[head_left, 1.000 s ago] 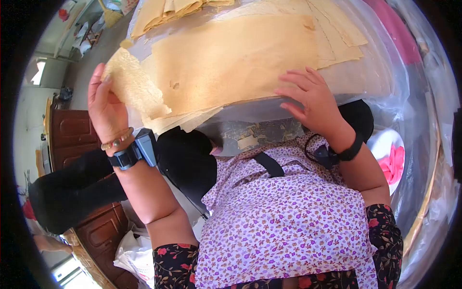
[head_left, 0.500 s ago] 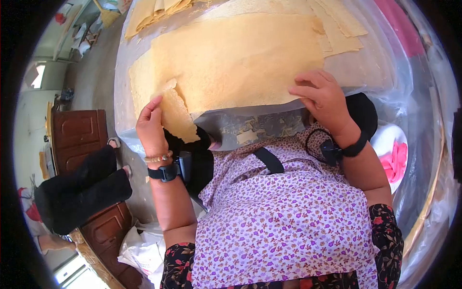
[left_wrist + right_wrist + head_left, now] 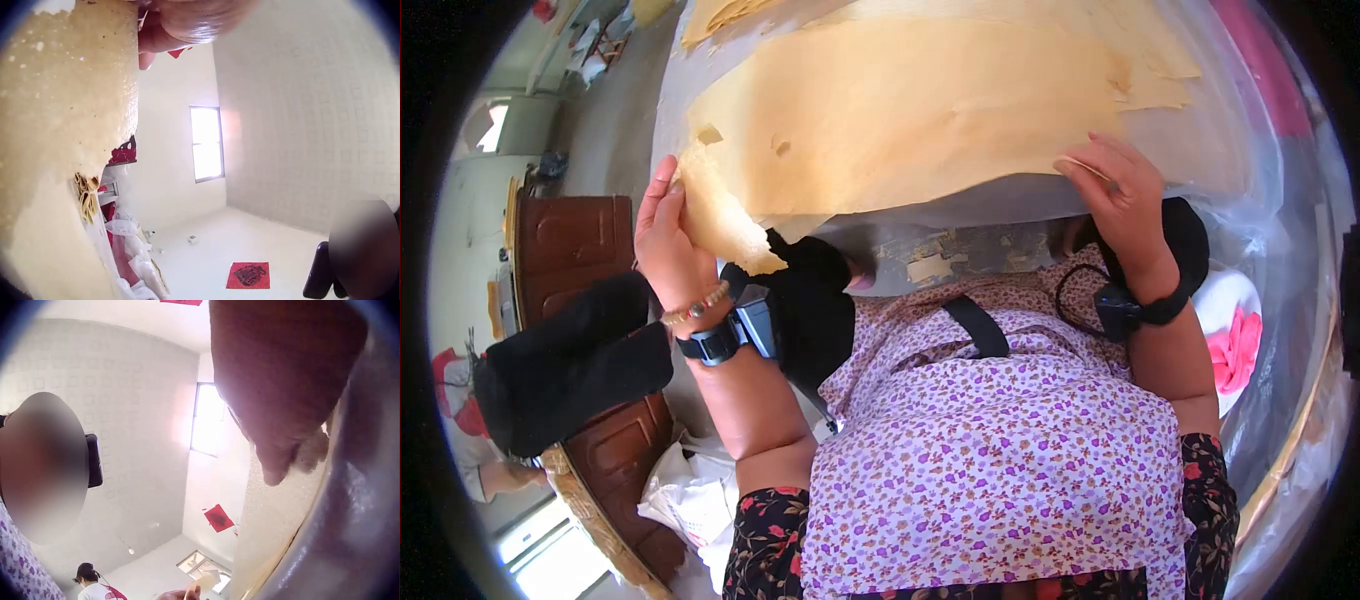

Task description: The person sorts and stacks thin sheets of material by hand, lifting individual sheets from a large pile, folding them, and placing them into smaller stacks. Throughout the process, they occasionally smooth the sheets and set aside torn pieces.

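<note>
My left hand (image 3: 670,235) pinches a small, ragged-edged piece of thin tan sheet (image 3: 720,215) between thumb and fingers. The same piece (image 3: 69,94) fills the left side of the left wrist view, its surface pitted and shiny. It overlaps the left end of a large thin tan sheet (image 3: 900,120), which spreads across the plastic-covered table and has small holes near its left end. At that sheet's front right edge, my right hand (image 3: 1122,195) pinches the rim between thumb and fingers. The right wrist view shows these fingertips (image 3: 275,472) against the sheet.
Folded tan sheets (image 3: 730,20) lie at the back left, and more ragged sheets (image 3: 1165,85) at the right. Clear plastic (image 3: 1230,200) covers the table around them. A person in black trousers (image 3: 570,360) is at the left, near a brown wooden cabinet (image 3: 575,245).
The left hand went right and down with the small piece, then back left and up, turning it. The right hand has moved right along the front edge, its fingers closing on the rim.
</note>
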Available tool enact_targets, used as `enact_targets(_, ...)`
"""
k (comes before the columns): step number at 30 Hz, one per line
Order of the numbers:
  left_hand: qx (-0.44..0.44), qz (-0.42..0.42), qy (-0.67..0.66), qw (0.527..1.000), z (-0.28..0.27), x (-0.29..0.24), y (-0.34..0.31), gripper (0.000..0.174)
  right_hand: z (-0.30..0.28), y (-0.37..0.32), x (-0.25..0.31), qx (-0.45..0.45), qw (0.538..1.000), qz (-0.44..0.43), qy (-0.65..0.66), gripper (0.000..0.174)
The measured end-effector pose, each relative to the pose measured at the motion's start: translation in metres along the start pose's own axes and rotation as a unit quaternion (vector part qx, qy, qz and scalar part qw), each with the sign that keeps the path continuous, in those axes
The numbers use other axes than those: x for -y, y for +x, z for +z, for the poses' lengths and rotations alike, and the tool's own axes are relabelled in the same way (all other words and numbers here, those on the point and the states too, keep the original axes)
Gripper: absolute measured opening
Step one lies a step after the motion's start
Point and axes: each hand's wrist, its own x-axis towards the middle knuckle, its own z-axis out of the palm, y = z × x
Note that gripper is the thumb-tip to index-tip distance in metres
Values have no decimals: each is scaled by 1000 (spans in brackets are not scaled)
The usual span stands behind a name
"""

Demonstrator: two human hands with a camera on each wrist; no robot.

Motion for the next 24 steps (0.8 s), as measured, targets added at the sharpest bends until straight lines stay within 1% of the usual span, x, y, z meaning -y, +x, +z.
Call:
enact_targets(2, 24, 64, 129, 989, 20, 2, -18, 33, -8, 17, 15, -13, 997, 61, 50, 12)
enact_targets(3, 36, 98, 192, 976, 31, 3, -30, 33, -13, 26, 22, -20, 993, 90, 76, 14)
enact_targets(4, 60, 120, 283, 950, 41, 2, -42, 39, -17, 35, 23, -25, 992, 101, 69, 15)
enact_targets(5, 114, 199, 338, 913, 48, 6, -53, 46, -20, 44, 22, -30, 992, 110, 62, 16)
enact_targets(6, 165, 275, 390, 863, 55, 11, -62, 52, -22, 53, 22, -36, 991, 119, 57, 18)
enact_targets(7, 212, 348, 436, 802, 61, 15, -69, 60, -24, 63, 24, -26, 989, 133, 62, 18)
enact_targets(9, 222, 366, 503, 751, 75, 18, -77, 72, -28, 80, 29, -2, 985, 159, 74, 17)
enact_targets(10, 224, 372, 536, 724, 80, 19, -80, 78, -32, 83, 30, -13, 987, 137, 77, 17)
enact_targets(13, 213, 411, 570, 679, 88, 23, -81, 84, -43, 92, 32, -47, 993, 73, 84, 17)
enact_targets(15, 223, 420, 587, 655, 97, 22, -98, 78, -49, 99, 36, -68, 993, 27, 91, 17)
enact_targets(16, 228, 424, 597, 642, 100, 21, -104, 75, -52, 105, 38, -77, 994, -16, 71, 14)
enact_targets(18, 205, 416, 602, 650, 100, 25, -105, 63, -62, 120, 49, -97, 990, -97, 29, 12)
enact_targets(19, 195, 413, 603, 654, 100, 29, -104, 57, -76, 127, 72, -73, 991, -109, -7, 11)
enact_targets(20, 158, 422, 584, 675, 94, 34, -96, 37, -85, 131, 84, -66, 990, -121, -15, 11)
enact_targets(21, 134, 426, 554, 702, 89, 29, -89, 23, -93, 135, 97, -59, 989, -133, -23, 12)
enact_targets(23, 135, 388, 505, 759, 78, 8, -79, 13, -96, 142, 108, -96, 984, -151, -1, 13)
enact_targets(24, 116, 424, 527, 728, 75, -12, -78, 12, -98, 145, 121, -124, 980, -159, -1, 14)
